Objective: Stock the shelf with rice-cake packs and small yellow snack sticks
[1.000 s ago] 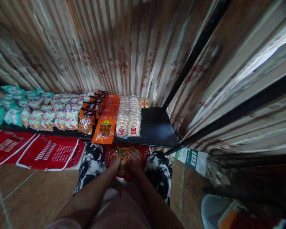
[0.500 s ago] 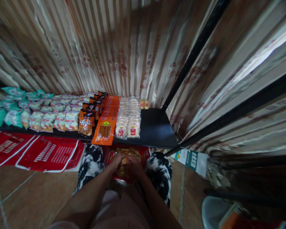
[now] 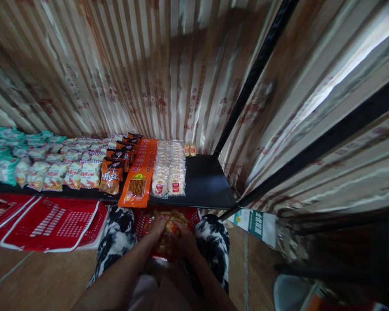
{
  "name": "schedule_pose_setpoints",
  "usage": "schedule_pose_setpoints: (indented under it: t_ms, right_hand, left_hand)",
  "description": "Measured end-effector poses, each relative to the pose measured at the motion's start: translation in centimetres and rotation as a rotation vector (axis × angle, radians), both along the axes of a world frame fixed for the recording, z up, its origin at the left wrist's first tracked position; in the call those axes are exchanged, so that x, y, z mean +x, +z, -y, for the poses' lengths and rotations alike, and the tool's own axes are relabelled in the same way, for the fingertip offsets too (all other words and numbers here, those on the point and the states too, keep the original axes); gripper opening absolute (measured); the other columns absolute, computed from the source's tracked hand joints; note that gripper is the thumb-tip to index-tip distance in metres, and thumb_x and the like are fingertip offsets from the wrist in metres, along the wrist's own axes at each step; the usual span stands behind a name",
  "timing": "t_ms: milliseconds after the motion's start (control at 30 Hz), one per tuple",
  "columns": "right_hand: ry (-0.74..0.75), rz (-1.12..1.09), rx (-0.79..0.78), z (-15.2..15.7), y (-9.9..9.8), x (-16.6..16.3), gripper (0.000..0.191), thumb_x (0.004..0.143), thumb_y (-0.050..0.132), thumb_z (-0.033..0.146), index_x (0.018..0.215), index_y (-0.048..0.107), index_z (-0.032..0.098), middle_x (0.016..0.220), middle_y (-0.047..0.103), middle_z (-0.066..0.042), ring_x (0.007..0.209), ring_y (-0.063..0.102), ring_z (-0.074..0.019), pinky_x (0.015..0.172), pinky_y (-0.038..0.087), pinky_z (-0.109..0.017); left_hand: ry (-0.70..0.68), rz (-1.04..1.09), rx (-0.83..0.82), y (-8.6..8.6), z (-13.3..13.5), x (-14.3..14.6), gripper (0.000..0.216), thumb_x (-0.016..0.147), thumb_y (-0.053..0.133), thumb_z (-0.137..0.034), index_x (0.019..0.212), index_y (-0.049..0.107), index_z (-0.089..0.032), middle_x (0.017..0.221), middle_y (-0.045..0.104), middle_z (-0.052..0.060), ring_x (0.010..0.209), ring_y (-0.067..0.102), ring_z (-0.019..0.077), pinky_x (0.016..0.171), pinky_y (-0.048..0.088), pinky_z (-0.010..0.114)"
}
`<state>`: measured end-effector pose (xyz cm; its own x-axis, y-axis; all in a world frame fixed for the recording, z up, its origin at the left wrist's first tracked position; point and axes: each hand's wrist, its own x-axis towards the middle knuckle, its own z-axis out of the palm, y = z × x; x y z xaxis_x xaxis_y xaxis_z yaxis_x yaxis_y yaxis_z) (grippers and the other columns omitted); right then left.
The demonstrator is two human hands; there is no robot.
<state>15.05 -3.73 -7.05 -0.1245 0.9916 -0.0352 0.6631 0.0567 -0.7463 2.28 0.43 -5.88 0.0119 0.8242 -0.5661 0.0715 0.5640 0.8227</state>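
Though the view tilted, left hand (image 3: 158,226) and right hand (image 3: 186,240) still grip a packet (image 3: 173,227) over the basket (image 3: 194,217), handling apparently unfinished.

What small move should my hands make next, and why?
Perhaps lift the packet up from the basket: your left hand and right hand are both at it, and the shelf, with snacks in rows, lies just beyond.

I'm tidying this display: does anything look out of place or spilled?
The front orange packet juts slightly beyond the black shelf, while the white packs beside it stop short. I see no spill; dim light hides detail inside the red basket.
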Motion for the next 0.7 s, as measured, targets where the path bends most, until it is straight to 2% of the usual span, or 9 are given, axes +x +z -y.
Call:
schedule_pose_setpoints:
  t_ms: [167,333,567,700]
  right_hand:
    - [-0.11,-0.037,0.115,-0.1,0.3,0.4,0.039,0.074,0.056,0.031,0.109,0.059,0.015,0.107,0.065,-0.011,0.101,0.059,-0.0227,0.089,0.047,-0.036]
    - [-0.187,-0.03,0.163,-0.4,1.0,0.8,0.035,0.077,0.054,0.032,0.108,0.058,0.017,0.105,0.064,-0.011,0.099,0.059,-0.0224,0.088,0.047,-0.037]
    - [-0.189,-0.065,0.203,0.2,2.0,1.9,0.033,0.08,0.051,0.035,0.108,0.056,0.019,0.101,0.064,-0.008,0.097,0.06,-0.0203,0.087,0.048,-0.034]
    - [-0.215,-0.084,0.194,0.3,3.2,2.8,0.037,0.081,0.05,0.038,0.111,0.056,0.019,0.102,0.064,-0.007,0.097,0.06,-0.0194,0.086,0.049,-0.031]
  left_hand:
    - [-0.05,0.134,0.058,1.4,-0.3,0.9,0.026,0.067,0.056,-0.042,0.059,0.051,-0.017,0.051,0.048,-0.005,0.044,0.041,0.0075,0.043,0.029,0.021]
    - [-0.082,0.155,0.085,1.9,-0.5,1.7,0.037,0.059,0.062,-0.051,0.063,0.052,-0.016,0.052,0.048,-0.006,0.045,0.04,0.0067,0.045,0.029,0.021]
    - [-0.122,0.165,0.114,1.8,-0.3,2.5,0.026,0.057,0.067,-0.032,0.073,0.054,-0.016,0.062,0.054,-0.004,0.059,0.049,0.0098,0.055,0.036,0.022]
    - [-0.145,0.175,0.165,2.9,-0.8,3.5,0.024,0.057,0.067,-0.028,0.074,0.055,-0.015,0.066,0.057,-0.002,0.065,0.053,0.012,0.062,0.039,0.023]
